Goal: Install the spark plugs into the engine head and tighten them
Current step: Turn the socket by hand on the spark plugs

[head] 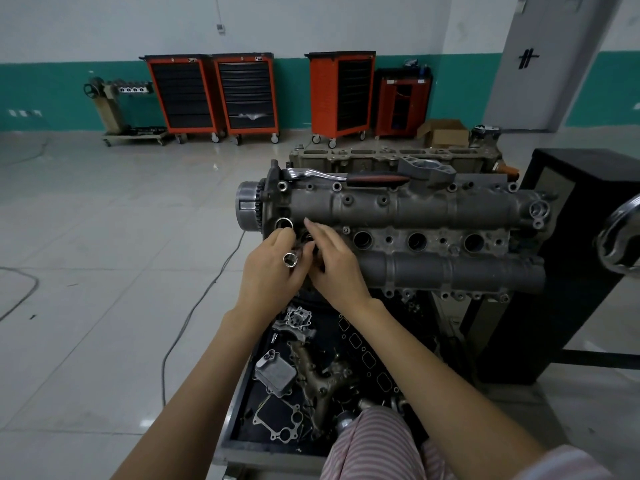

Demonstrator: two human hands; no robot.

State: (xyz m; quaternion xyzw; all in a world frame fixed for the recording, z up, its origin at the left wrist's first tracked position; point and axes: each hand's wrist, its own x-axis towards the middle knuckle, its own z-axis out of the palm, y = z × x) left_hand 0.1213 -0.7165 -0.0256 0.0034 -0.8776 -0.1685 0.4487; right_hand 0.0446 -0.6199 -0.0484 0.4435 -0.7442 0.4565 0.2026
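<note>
Head view: the left hand (273,268) grips a spark plug socket (290,259), its open end facing up, likely readying it for the first plug well of the engine head (415,216) just beyond. The right hand (334,263) reaches alongside; its fingertips and any spark plug are hidden, so its grip is unclear.

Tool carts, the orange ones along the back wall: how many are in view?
4: two side by side at left, one right of a gap, one shorter beside it. None seems hidden.
</note>
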